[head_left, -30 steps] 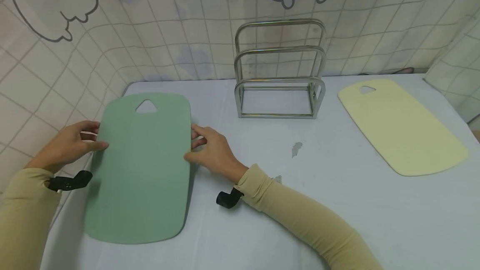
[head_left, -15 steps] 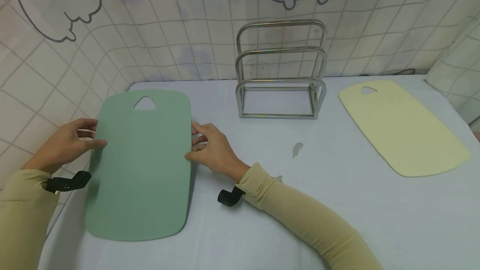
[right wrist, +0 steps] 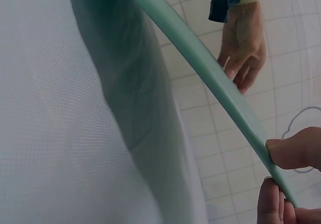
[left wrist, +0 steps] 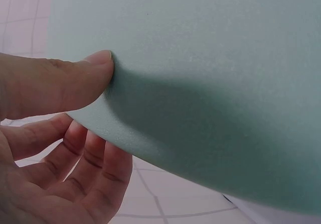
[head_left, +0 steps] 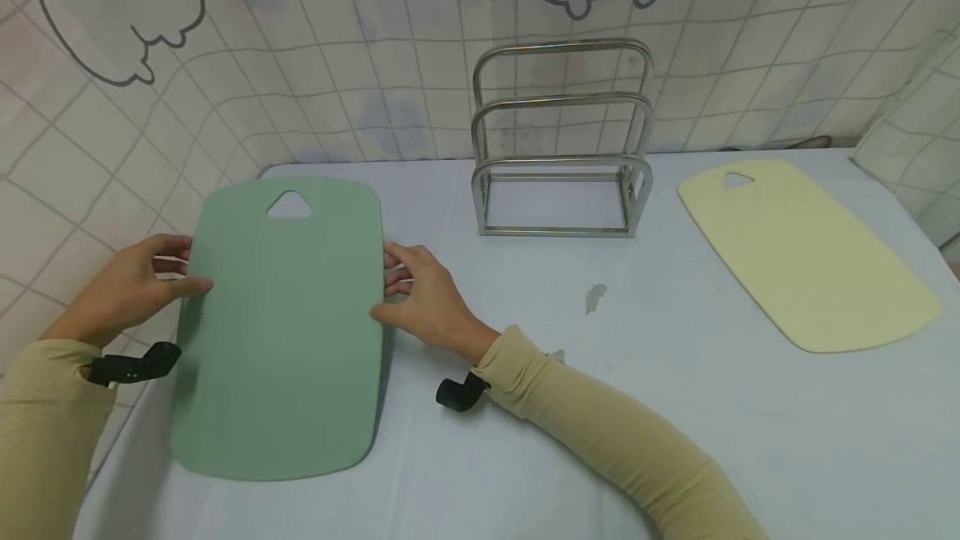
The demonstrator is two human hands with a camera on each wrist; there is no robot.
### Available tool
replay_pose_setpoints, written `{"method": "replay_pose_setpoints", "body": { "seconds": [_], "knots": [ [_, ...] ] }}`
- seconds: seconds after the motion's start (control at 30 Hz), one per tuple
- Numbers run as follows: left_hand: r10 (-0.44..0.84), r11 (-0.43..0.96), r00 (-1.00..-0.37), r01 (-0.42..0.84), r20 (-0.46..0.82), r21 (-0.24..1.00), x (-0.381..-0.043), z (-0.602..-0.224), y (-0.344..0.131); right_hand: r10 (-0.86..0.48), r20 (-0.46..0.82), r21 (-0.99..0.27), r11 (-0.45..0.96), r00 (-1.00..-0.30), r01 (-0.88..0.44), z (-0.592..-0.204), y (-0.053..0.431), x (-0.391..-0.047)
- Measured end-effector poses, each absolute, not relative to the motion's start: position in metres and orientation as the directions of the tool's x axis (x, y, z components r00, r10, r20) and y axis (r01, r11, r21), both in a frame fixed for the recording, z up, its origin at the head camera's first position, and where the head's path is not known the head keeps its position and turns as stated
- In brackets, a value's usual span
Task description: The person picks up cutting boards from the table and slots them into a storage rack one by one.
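Note:
A green cutting board (head_left: 281, 340) with a triangular hole near its far end is held between both hands at the left of the table. My left hand (head_left: 131, 286) pinches its left edge, thumb on the upper face and fingers beneath, as the left wrist view shows the thumb (left wrist: 60, 83) pressing the face. On the right edge, my right hand (head_left: 427, 298) pinches the board between thumb and fingers. In the right wrist view the board's edge (right wrist: 200, 63) slants up off the white cloth, casting a shadow there.
A metal rack (head_left: 555, 232) with several upright loops stands at the back middle. A pale yellow cutting board (head_left: 810, 257) lies flat on the white-covered table (head_left: 600, 440) at the right. Patterned cloth walls (head_left: 360, 65) close off the back and left.
The green board's far end has risen slightly and the board has shifted a little away from me. Both hands keep their grip; the left hand has crept up and left.

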State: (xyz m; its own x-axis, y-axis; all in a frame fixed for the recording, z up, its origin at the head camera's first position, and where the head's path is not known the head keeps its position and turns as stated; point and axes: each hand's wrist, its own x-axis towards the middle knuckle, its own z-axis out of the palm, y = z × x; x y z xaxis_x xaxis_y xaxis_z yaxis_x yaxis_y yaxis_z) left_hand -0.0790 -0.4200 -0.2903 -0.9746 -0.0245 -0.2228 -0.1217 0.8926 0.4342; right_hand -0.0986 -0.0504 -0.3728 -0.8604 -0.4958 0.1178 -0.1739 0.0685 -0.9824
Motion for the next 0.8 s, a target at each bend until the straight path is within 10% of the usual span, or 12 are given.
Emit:
{"method": "replay_pose_setpoints", "body": {
  "seconds": [0.8],
  "knots": [
    [-0.056, 0.879, -0.986, -0.124, -0.158, 0.46, -0.073, -0.282, -0.416, -0.494, 0.19, -0.964, 0.069, -0.848, -0.256, -0.355, -0.05, -0.088]
  ]
}}
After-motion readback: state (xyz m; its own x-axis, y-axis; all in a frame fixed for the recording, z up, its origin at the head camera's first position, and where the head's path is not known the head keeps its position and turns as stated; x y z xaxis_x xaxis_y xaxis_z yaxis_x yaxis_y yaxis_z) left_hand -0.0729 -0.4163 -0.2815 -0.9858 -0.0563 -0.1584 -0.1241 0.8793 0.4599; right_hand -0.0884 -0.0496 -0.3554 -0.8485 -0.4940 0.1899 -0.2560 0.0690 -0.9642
